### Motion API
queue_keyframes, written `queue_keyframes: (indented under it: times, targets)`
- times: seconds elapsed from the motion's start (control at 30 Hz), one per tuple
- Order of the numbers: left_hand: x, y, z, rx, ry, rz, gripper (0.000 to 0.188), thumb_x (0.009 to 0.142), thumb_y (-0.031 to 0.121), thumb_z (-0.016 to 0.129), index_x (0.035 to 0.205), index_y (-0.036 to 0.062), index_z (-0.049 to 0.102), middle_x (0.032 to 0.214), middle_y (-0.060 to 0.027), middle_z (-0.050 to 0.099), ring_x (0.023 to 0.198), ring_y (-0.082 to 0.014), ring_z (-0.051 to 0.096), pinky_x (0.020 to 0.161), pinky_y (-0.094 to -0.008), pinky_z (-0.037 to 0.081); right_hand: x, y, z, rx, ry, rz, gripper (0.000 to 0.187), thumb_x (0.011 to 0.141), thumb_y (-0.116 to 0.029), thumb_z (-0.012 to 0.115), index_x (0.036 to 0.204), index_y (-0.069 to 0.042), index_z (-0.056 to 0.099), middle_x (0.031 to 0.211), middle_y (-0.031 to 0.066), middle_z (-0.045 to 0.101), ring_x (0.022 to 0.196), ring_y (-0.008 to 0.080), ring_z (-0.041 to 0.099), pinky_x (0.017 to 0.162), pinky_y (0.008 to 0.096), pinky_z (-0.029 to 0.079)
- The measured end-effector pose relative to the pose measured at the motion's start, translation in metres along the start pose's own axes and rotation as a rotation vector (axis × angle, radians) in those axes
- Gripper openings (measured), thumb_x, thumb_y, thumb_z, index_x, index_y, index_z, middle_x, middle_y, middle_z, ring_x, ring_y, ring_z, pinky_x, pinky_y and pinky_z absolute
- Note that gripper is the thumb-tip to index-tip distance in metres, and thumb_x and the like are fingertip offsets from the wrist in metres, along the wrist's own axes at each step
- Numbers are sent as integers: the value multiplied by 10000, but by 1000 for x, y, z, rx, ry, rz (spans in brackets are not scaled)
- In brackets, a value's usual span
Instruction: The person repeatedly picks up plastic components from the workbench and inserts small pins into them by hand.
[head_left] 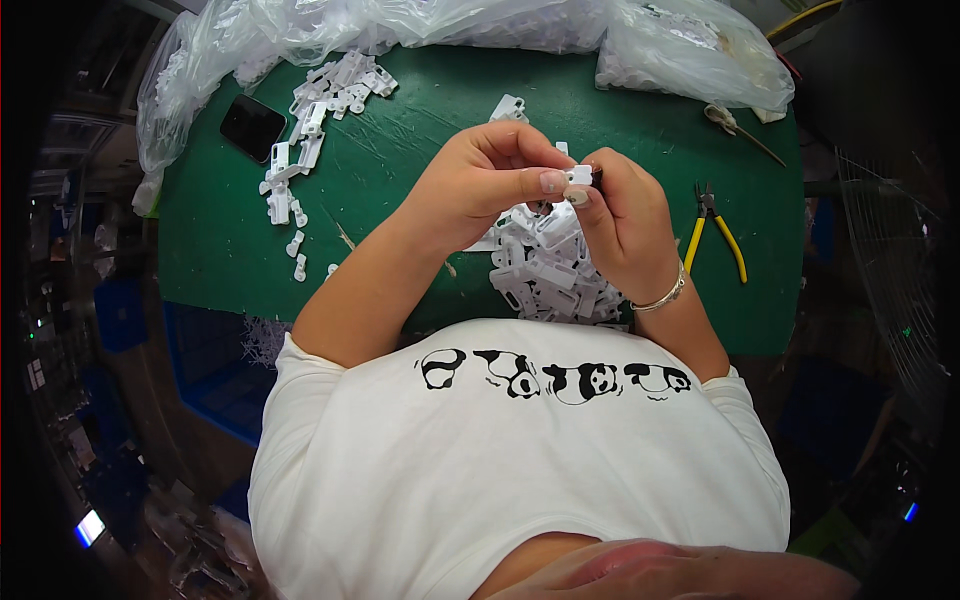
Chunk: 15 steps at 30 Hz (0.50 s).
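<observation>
Between the thumbs and fingers of both hands is a small white plastic part (578, 176). My left hand (497, 178) pinches its left side, thumb pressed toward the fingers. On its right side my right hand (625, 215) grips it with thumb and bent forefinger; a small dark bit shows beside it there. The hands meet over a heap of white plastic parts (545, 270) on the green table (400, 170), and they hide the heap's upper portion. One more white part (509, 108) lies just beyond my left hand.
At the far left, a looser pile of white parts (345, 82) trails toward me beside a black phone (252, 128). Yellow-handled cutting pliers (708, 225) and a thin pointed tool (745, 133) lie at right. Clear plastic bags (690, 55) line the far edge. A blue crate (205, 370) stands below left.
</observation>
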<state>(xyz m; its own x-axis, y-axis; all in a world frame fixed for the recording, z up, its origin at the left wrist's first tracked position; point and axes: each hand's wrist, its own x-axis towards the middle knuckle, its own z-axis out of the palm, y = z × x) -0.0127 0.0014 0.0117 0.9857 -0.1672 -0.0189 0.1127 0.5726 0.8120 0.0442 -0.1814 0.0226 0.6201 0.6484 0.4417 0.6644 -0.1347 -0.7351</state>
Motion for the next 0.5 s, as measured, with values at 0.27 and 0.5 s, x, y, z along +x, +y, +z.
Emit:
queue_keyframes:
  times: [0.27, 0.5]
  targets:
    - [1, 1, 1, 16, -22, 0, 118, 841, 12, 653, 956, -5, 630, 942, -116, 663, 805, -144, 641, 693, -263, 509, -1, -1, -2, -6, -68, -36, 212, 910, -200, 578, 800, -27, 525, 648, 117, 511, 562, 305, 508, 512, 367, 399]
    - [0, 5, -7, -44, -36, 40, 134, 831, -1, 665, 962, -11, 637, 925, -109, 664, 820, -149, 638, 719, -274, 509, 0, -4, -5, 57, -10, -15, 198, 919, -171, 564, 793, -20, 538, 635, 114, 497, 532, 276, 486, 497, 343, 384]
